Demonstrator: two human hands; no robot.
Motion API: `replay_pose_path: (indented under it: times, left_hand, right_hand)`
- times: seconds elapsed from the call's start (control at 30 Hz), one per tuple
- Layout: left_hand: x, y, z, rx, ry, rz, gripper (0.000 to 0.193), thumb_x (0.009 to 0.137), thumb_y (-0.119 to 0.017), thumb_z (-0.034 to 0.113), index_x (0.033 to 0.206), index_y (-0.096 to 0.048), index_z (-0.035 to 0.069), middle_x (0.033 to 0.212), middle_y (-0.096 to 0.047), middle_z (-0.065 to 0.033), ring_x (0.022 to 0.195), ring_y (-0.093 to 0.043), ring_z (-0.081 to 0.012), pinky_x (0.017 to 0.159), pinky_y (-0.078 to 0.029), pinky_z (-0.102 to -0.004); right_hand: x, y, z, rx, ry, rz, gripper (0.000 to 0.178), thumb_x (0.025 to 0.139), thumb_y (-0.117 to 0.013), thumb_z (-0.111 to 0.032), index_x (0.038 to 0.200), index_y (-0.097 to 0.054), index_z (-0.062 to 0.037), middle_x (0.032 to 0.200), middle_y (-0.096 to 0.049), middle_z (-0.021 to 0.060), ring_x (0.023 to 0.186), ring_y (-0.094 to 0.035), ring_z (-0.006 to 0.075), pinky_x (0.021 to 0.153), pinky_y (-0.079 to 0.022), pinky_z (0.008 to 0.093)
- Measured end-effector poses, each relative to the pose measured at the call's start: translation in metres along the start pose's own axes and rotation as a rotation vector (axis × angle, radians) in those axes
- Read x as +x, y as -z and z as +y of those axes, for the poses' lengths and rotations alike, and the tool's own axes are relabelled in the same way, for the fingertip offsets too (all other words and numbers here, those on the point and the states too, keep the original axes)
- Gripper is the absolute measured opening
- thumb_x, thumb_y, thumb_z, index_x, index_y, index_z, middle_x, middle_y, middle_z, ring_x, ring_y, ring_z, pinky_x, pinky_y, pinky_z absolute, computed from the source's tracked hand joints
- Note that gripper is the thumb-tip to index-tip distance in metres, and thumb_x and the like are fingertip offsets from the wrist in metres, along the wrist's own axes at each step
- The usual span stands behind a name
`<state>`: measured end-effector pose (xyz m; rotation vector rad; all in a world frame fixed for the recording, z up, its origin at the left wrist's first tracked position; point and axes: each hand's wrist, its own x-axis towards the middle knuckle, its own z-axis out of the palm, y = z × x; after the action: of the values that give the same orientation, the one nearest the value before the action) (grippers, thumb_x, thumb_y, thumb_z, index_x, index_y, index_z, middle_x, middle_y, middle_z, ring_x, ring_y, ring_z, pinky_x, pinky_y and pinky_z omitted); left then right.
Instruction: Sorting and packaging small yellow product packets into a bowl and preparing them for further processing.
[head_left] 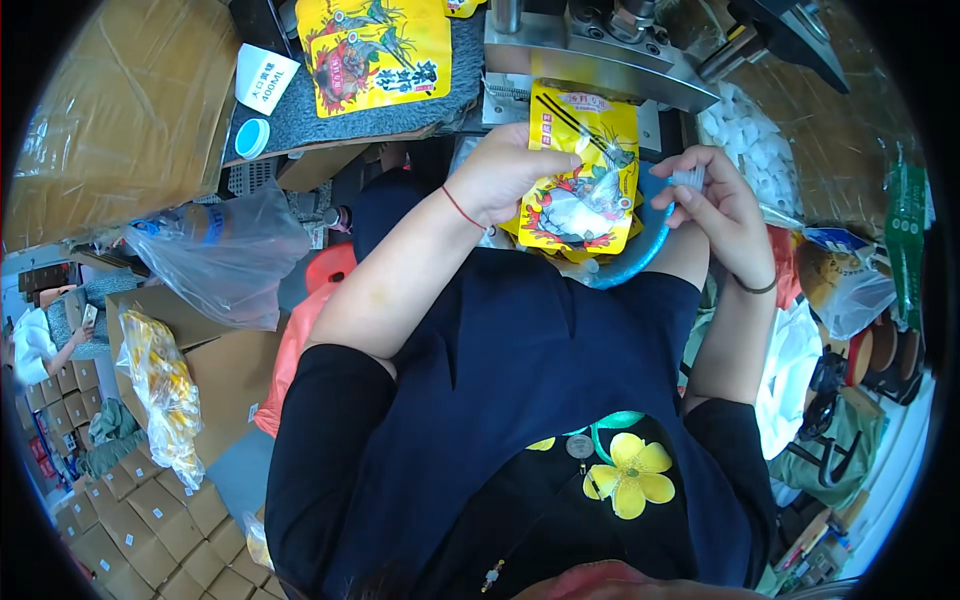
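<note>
Yellow pouch: glossy flexible film, flat rectangle, printed front facing up, held between the hands at the left fingertips. Left hand pinched shut on the pouch's left edge, thumb flat across the front, other fingers mostly hidden behind. Right hand just beside the pouch's right edge, fingers curled, thumb and fingertips closed on small translucent plastic pieces, ridged, count unclear. Under both hands, blue basin, smooth curved plastic rim, partly covered by the pouch. Beyond the hands, metal machine, hard straight edges, shiny. Beyond the right hand, heap of white plastic parts, small. Beyond and left of the left hand, worktop in fuzzy grey cloth, carrying yellow pouches and round pale-blue cap.
</note>
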<state>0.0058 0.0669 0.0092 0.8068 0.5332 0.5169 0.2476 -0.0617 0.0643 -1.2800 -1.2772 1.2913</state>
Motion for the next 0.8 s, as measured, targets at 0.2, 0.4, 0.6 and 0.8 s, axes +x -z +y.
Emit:
replay_pose_path:
  times: [0.2,0.4,0.6,0.8]
  left_hand:
    - [-0.003,0.100,0.055,1.634,-0.971,0.711,0.062,0.088,-0.072,0.033,0.134,-0.046,0.000,0.120,-0.056,-0.0264,0.118,-0.053,-0.0354,0.098,-0.044,-0.0447]
    - [-0.049,0.104,0.042,2.039,-0.781,0.286,0.031,0.093,-0.064,0.021,0.121,-0.064,0.007,0.118,-0.065,-0.0121,0.110,-0.061,-0.0321,0.095,-0.048,-0.0391]
    - [-0.058,0.053,0.020,0.957,-0.260,0.274,0.026,0.086,-0.077,0.020,0.091,-0.069,-0.004,0.076,-0.067,-0.0079,0.072,-0.064,-0.0086,0.065,-0.050,-0.0253]
    - [-0.052,0.014,0.001,0.707,-0.197,0.104,0.033,0.094,-0.068,0.030,0.095,-0.070,-0.003,0.085,-0.072,-0.0095,0.074,-0.069,-0.0140,0.070,-0.054,-0.0277]
  right_hand:
    - [-0.014,0.004,0.002,-0.227,0.035,0.065,0.025,0.099,-0.054,-0.008,0.122,-0.054,0.0005,0.121,-0.060,0.0129,0.098,-0.066,0.0163,0.080,-0.053,0.0250]
    - [-0.020,0.019,-0.005,-0.470,-0.002,0.130,0.024,0.099,-0.053,-0.004,0.121,-0.059,0.0017,0.115,-0.065,0.0096,0.103,-0.066,0.0164,0.086,-0.053,0.0262]
    - [0.003,-0.007,-0.008,-0.574,0.159,0.141,0.024,0.095,-0.058,-0.004,0.119,-0.062,-0.0027,0.107,-0.067,0.0082,0.091,-0.068,0.0143,0.074,-0.054,0.0253]
    - [0.010,-0.007,-0.009,-0.744,0.105,0.154,0.013,0.094,-0.062,-0.006,0.106,-0.066,-0.0021,0.087,-0.067,0.0056,0.077,-0.065,0.0105,0.066,-0.053,0.0234]
